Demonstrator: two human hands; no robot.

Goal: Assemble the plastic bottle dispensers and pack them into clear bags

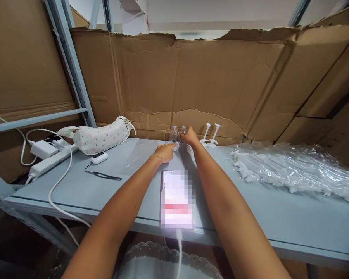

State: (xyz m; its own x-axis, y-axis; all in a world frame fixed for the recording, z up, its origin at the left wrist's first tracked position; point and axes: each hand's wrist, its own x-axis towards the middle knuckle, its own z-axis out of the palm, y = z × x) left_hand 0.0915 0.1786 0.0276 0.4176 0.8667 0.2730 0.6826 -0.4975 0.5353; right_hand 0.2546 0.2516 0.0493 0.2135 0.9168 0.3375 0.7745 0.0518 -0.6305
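Observation:
Two small clear bottles stand side by side near the cardboard at the back of the shelf. My right hand (191,137) is closed with its fingertips around the right clear bottle (183,131). The left clear bottle (173,134) stands just beside it. My left hand (164,152) lies low in front of the bottles, fingers together and pointing right. By its fingertips is a small whitish bit (176,146), too small to name. Under my right wrist shows another whitish piece (189,149), partly covered. Two white plastic pieces (211,136) with thin stems and wider bases stand to the right.
A phone (178,199) with a white cable lies between my forearms. Clear plastic bags (291,170) of white pieces cover the right side. At left are a patterned pouch (102,135), a small white device (99,157) with a strap, and a power strip (50,162).

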